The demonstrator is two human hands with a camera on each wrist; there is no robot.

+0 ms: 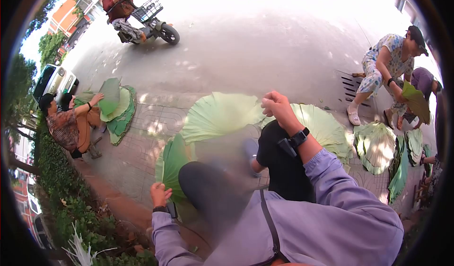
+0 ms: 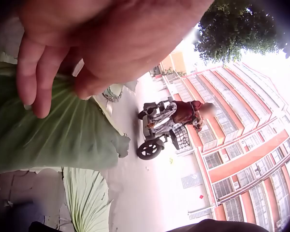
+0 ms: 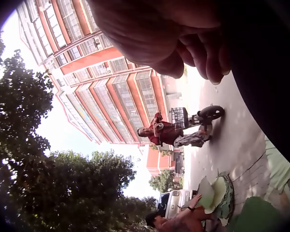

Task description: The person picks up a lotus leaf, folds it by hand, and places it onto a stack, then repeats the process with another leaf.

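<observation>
My left hand [image 1: 161, 194] is low on the left beside my knee, at the edge of a large green lotus leaf [image 1: 172, 164]. In the left wrist view, its loosely bent fingers [image 2: 42, 84] overlap that ribbed leaf [image 2: 63, 130], with a gap between thumb and fingers. My right hand [image 1: 280, 109] is raised over my other knee, its fingers loosely curled around nothing. Beyond it, paler lotus leaves lie fanned out on the pavement, one ahead of me [image 1: 220, 114] and another to the right [image 1: 321, 128].
On the left, a crouching person [image 1: 71, 124] handles a stack of leaves [image 1: 124, 112]. At the right, a bending person [image 1: 390, 67] holds a leaf [image 1: 416, 102]; more leaves [image 1: 374, 145] lie below. A rider on an electric scooter [image 1: 156, 29] is on the road. A hedge [image 1: 61, 181] borders the left side.
</observation>
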